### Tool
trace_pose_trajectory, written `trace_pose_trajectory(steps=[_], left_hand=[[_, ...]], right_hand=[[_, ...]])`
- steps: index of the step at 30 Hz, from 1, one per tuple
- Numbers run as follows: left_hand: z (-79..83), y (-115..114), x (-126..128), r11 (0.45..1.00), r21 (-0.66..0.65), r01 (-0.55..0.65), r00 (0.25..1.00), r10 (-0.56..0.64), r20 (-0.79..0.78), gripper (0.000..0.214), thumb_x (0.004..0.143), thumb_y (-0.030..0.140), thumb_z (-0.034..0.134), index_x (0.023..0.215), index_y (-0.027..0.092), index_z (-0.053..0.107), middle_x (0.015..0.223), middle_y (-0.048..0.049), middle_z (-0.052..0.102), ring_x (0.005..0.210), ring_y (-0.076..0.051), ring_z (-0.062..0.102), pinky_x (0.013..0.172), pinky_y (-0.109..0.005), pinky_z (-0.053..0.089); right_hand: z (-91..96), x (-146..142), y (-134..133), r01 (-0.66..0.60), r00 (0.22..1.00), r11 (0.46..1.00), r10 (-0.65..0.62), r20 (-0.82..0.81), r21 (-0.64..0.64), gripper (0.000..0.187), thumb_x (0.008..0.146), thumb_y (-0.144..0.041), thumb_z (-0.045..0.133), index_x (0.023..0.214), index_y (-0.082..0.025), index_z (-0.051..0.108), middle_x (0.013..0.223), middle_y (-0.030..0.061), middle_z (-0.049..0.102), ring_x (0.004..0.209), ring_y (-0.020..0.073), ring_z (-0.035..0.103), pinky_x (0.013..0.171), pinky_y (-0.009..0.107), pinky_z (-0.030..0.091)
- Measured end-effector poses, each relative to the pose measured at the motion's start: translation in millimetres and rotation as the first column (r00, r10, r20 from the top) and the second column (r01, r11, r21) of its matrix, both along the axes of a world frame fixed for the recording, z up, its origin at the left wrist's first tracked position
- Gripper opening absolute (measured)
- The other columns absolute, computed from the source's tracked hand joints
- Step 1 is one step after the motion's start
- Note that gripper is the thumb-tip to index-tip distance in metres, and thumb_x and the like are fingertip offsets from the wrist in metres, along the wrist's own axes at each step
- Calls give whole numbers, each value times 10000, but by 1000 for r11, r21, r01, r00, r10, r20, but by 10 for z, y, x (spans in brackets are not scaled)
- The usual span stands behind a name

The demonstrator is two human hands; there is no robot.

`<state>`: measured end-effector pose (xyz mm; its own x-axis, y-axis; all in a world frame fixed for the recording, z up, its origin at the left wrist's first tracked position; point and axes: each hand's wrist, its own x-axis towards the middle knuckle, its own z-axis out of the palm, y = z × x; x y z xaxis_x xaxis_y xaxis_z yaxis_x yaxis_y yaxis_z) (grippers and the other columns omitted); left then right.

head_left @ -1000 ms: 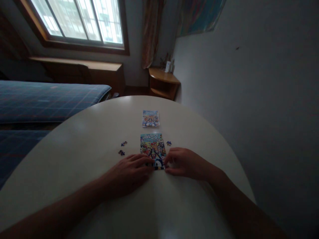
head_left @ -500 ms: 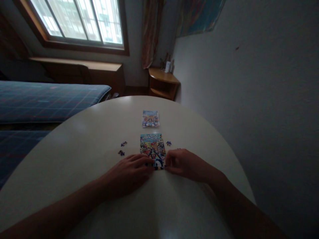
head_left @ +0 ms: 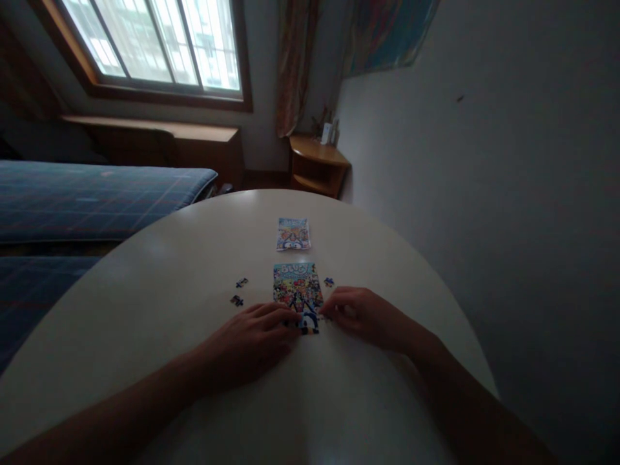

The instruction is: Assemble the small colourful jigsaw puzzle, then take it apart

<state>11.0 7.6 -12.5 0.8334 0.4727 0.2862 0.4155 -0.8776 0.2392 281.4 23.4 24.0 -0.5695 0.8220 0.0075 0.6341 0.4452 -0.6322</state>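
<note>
A colourful jigsaw puzzle (head_left: pixel 296 284) lies flat on the round white table (head_left: pixel 310 400), its top edge lettered. Across its lower left corner rests my left hand (head_left: pixel 264 329), fingers stretched out and lying flat, hiding that part. At the lower right edge, my right hand (head_left: pixel 351 310) is closed in a pinch on a small puzzle piece (head_left: pixel 323 317), mostly covered by the fingers. One loose piece (head_left: pixel 329 282) lies just right of the puzzle. To the left are two more, an upper piece (head_left: pixel 241 283) and a lower piece (head_left: pixel 237 300).
Beyond the puzzle lies a small picture sheet (head_left: pixel 293 234) with similar artwork. A bed with a blue plaid mattress (head_left: pixel 97 197) stands at the left. A wooden corner shelf (head_left: pixel 317 152) is behind the table, and a pale wall (head_left: pixel 460 194) runs along the right.
My right hand's fingertips have moved slightly up along the puzzle's right edge. My left hand stays on the lower left corner. The whole view has shifted a little downward.
</note>
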Motion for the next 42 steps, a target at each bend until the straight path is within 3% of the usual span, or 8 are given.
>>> trace_pose_trajectory(steps=[13, 23, 37, 39, 42], left_hand=[[37, -4, 8, 1000, -13, -2, 1000, 2, 23, 246, 953, 179, 518, 1182, 209, 601, 1288, -82, 628, 1202, -249, 576, 1007, -454, 501], [17, -2, -2, 1000, -8, -6, 1000, 6, 7, 241, 954, 191, 519, 1181, 211, 599, 1295, -87, 624, 1212, -257, 569, 1013, -464, 498], [7, 2, -12, 1000, -29, 3, 1000, -3, 23, 261, 955, 182, 520, 1203, 222, 587, 1312, -79, 613, 1223, -240, 560, 1020, -448, 495], [11, 2, -11, 999, -33, 1, 1000, 0, 18, 253, 961, 191, 516, 1202, 225, 586, 1316, -73, 611, 1224, -239, 561, 1022, -446, 495], [16, 0, -12, 1000, -26, 0, 1000, 0, 4, 246, 963, 194, 510, 1196, 219, 587, 1317, -76, 612, 1220, -251, 565, 1014, -453, 500]], right_hand=[[-24, -44, 0, 67, 998, 998, -67, 12, 2, 124, 845, -179, 629, 891, -199, 742, 809, 22, 713, 671, 119, 610, 638, 223, 436], [20, 18, 9, 91, 996, 993, -90, 24, -74, 137, 856, -241, 616, 877, -185, 739, 799, 31, 715, 678, 133, 623, 634, 238, 444], [90, 181, 24, -27, 992, 993, 41, 123, -117, 129, 794, -300, 731, 867, -196, 753, 802, 23, 679, 692, 134, 587, 630, 245, 417], [117, 266, 51, -2, 993, 994, 15, 116, -112, 157, 810, -344, 721, 842, -194, 750, 804, 28, 674, 712, 143, 590, 650, 254, 427], [118, 432, 128, 149, 985, 988, -145, 97, -32, 178, 839, -349, 672, 891, -191, 737, 810, 31, 661, 728, 153, 595, 681, 271, 445]])
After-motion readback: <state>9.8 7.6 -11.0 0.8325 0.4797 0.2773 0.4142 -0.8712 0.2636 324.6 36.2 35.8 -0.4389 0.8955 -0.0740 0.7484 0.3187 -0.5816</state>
